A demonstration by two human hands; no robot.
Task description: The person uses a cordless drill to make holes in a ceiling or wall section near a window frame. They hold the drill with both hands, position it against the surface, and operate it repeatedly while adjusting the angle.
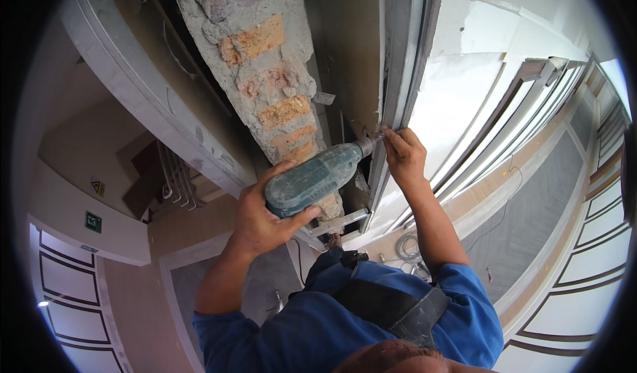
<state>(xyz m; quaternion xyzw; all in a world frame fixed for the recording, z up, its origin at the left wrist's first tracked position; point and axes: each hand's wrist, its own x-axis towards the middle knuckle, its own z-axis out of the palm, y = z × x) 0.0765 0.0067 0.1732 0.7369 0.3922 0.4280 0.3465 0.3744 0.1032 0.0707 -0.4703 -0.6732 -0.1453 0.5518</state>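
Observation:
My left hand (255, 217) is wrapped round the rear of a dusty teal power drill (312, 181). The drill tilts up to the right, and its metal chuck end points at a grey metal wall stud (398, 55). By the tip, my right hand (406, 155) is closed in a pinch against the stud's edge. Whatever sits between those fingertips is too small to make out. Behind the drill rises a rough wall section of brick and mortar (265, 74), set in the gap between metal frames.
A second metal frame (159, 101) slants down on the left. White wall board (458, 81) flanks the stud on the right. Below, a short metal crosspiece (342, 222) spans the gap, and a coiled cable (408, 247) lies on the floor. Several pale rods (176, 181) hang at left.

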